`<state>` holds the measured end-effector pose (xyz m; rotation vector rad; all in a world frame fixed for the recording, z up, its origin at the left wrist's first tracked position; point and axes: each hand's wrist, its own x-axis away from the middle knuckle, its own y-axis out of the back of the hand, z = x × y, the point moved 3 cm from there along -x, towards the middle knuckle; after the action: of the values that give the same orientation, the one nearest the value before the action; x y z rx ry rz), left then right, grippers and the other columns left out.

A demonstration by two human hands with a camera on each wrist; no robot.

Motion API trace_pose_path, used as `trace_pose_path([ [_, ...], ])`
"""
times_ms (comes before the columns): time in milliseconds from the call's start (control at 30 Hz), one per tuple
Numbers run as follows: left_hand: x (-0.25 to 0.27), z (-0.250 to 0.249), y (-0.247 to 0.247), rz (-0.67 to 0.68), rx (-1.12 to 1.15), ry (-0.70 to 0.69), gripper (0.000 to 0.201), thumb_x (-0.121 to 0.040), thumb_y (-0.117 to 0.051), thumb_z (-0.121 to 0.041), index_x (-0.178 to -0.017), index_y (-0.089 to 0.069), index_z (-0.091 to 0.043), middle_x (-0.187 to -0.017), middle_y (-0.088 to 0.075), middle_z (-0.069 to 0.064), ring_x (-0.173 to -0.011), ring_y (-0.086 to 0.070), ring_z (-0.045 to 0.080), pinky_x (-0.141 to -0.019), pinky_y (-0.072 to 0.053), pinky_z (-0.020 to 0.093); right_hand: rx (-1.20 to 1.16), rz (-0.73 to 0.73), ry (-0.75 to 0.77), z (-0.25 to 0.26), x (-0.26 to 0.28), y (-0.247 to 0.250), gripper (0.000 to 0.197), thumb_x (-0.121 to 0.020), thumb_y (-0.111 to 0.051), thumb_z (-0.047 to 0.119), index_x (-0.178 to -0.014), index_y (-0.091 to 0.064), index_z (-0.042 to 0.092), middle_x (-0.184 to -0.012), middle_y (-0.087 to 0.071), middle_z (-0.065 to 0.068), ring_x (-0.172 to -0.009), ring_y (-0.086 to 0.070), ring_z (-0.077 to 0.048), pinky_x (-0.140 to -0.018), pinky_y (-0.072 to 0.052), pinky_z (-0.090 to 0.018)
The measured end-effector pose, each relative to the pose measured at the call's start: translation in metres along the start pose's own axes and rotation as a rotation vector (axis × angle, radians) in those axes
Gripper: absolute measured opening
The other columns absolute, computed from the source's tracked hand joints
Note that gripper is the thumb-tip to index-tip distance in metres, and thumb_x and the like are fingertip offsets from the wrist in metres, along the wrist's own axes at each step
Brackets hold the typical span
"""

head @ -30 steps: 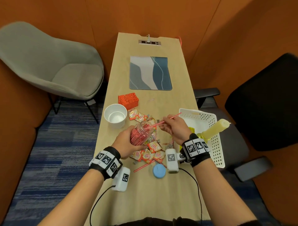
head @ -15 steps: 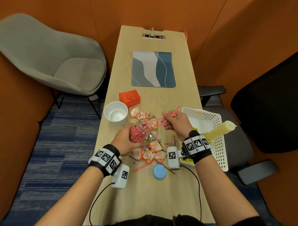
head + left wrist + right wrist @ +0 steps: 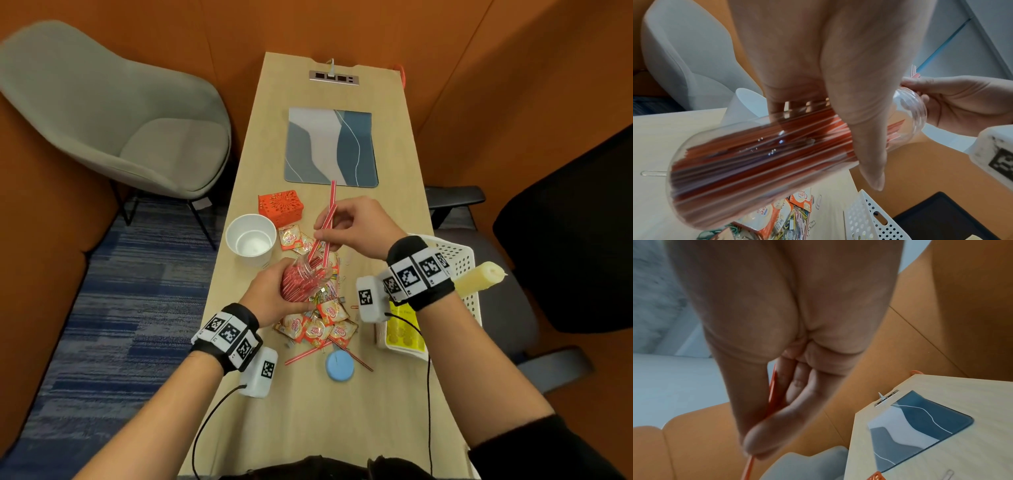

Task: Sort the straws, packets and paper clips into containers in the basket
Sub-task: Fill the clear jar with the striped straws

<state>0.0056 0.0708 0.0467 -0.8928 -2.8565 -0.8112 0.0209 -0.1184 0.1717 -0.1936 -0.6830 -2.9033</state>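
Observation:
My left hand (image 3: pixel 270 294) grips a clear glass jar (image 3: pixel 305 279) packed with red-and-white straws, tilted with its mouth up and away from me; the left wrist view shows the jar (image 3: pixel 760 155) under my thumb. My right hand (image 3: pixel 349 228) pinches two or three striped straws (image 3: pixel 327 219), their lower ends inside the jar's mouth; these straws (image 3: pixel 773 395) also show in the right wrist view. Orange packets (image 3: pixel 318 325) and coloured paper clips (image 3: pixel 330 291) lie heaped under the jar. Two loose straws (image 3: pixel 308 353) rest near a blue lid (image 3: pixel 339 365).
A white paper cup (image 3: pixel 251 240) and an orange perforated box (image 3: pixel 281 209) stand left of the pile. The white perforated basket (image 3: pixel 459 260) sits at the table's right edge, holding a yellowish bottle (image 3: pixel 479 279) and a yellow-labelled item (image 3: pixel 404 332). A blue-grey mat (image 3: pixel 330 147) lies farther back.
My right hand has risen and swung the pinched straws from nearly level to steeply upright, bringing their lower ends into the jar's mouth. The left hand has kept hold of the jar.

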Motion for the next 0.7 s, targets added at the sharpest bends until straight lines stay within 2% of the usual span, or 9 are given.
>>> trace_pose_path([
  [67, 0.002, -0.001, 0.001, -0.009, 0.039, 0.002, 0.077, -0.057, -0.096, -0.045, -0.120, -0.055, -0.031, -0.110, -0.070, -0.010, -0.101, -0.066, 0.007, -0.092, -0.055, 0.037, 0.003, -0.004, 0.003, 0.000, -0.002, -0.005, 0.014, -0.078, -0.081, 0.008, -0.089, -0.073, 0.007, -0.075, -0.073, -0.011, -0.068, -0.073, -0.024, -0.067, -0.061, -0.032],
  [167, 0.003, -0.003, 0.004, -0.039, 0.121, 0.006, 0.088, -0.052, -0.094, -0.053, -0.127, -0.056, -0.026, -0.113, -0.071, -0.008, -0.104, -0.067, 0.009, -0.094, -0.056, 0.040, 0.077, -0.023, 0.032, -0.005, 0.001, -0.020, 0.012, -0.076, -0.083, 0.016, -0.084, -0.075, 0.012, -0.078, -0.074, 0.001, -0.073, -0.072, -0.013, -0.072, -0.059, -0.027],
  [300, 0.005, -0.004, 0.013, -0.099, 0.150, 0.007, 0.084, -0.059, -0.097, -0.039, -0.130, -0.055, -0.026, -0.115, -0.070, -0.007, -0.107, -0.067, 0.009, -0.097, -0.055, 0.041, 0.124, -0.112, 0.140, -0.002, 0.010, -0.027, 0.010, -0.084, -0.075, 0.030, -0.090, -0.074, 0.022, -0.087, -0.071, 0.009, -0.082, -0.067, -0.007, -0.077, -0.056, -0.028],
  [367, 0.004, -0.007, 0.016, -0.115, 0.147, 0.011, 0.077, -0.061, -0.097, -0.033, -0.125, -0.055, -0.025, -0.113, -0.070, -0.007, -0.105, -0.067, 0.009, -0.096, -0.055, 0.039, 0.103, -0.252, 0.174, -0.003, 0.012, -0.020, 0.007, -0.086, -0.073, 0.028, -0.092, -0.072, 0.024, -0.088, -0.067, 0.008, -0.081, -0.066, -0.009, -0.076, -0.057, -0.032],
  [433, 0.005, -0.010, 0.019, -0.133, 0.156, 0.013, 0.074, -0.062, -0.096, -0.028, -0.123, -0.054, -0.025, -0.112, -0.069, -0.008, -0.105, -0.066, 0.009, -0.096, -0.055, 0.036, 0.060, -0.308, 0.157, -0.003, 0.012, -0.020, 0.006, -0.084, -0.074, 0.019, -0.089, -0.071, 0.022, -0.082, -0.067, 0.005, -0.073, -0.066, -0.015, -0.070, -0.060, -0.037],
  [500, 0.005, -0.011, 0.021, -0.133, 0.161, 0.012, 0.075, -0.063, -0.096, -0.027, -0.125, -0.053, -0.023, -0.113, -0.069, -0.007, -0.105, -0.066, 0.010, -0.096, -0.055, 0.036, 0.048, -0.280, 0.118, -0.001, 0.010, -0.026, 0.009, -0.080, -0.078, 0.014, -0.081, -0.071, 0.019, -0.075, -0.068, 0.004, -0.066, -0.067, -0.018, -0.065, -0.060, -0.037],
  [567, 0.005, -0.011, 0.022, -0.118, 0.148, 0.010, 0.076, -0.062, -0.096, -0.028, -0.125, -0.053, -0.022, -0.111, -0.069, -0.006, -0.103, -0.067, 0.010, -0.094, -0.056, 0.038, 0.109, -0.223, 0.107, 0.002, 0.007, -0.033, 0.012, -0.077, -0.082, 0.017, -0.076, -0.070, 0.018, -0.072, -0.069, 0.004, -0.063, -0.066, -0.016, -0.061, -0.057, -0.030],
  [633, 0.005, -0.010, 0.022, -0.089, 0.114, 0.001, 0.076, -0.061, -0.097, -0.033, -0.123, -0.053, -0.025, -0.110, -0.069, -0.006, -0.101, -0.067, 0.011, -0.093, -0.056, 0.041, 0.230, -0.161, 0.083, 0.005, 0.004, -0.035, 0.015, -0.079, -0.081, 0.026, -0.076, -0.069, 0.017, -0.070, -0.067, 0.004, -0.062, -0.061, -0.012, -0.059, -0.050, -0.024],
  [700, 0.006, -0.011, 0.021, -0.081, 0.104, -0.004, 0.074, -0.061, -0.097, -0.034, -0.120, -0.053, -0.027, -0.108, -0.069, -0.007, -0.100, -0.068, 0.011, -0.092, -0.057, 0.041, 0.424, -0.113, 0.054, 0.007, 0.001, -0.031, 0.027, -0.085, -0.071, 0.042, -0.081, -0.066, 0.016, -0.073, -0.067, -0.001, -0.067, -0.059, -0.014, -0.062, -0.046, -0.027],
])
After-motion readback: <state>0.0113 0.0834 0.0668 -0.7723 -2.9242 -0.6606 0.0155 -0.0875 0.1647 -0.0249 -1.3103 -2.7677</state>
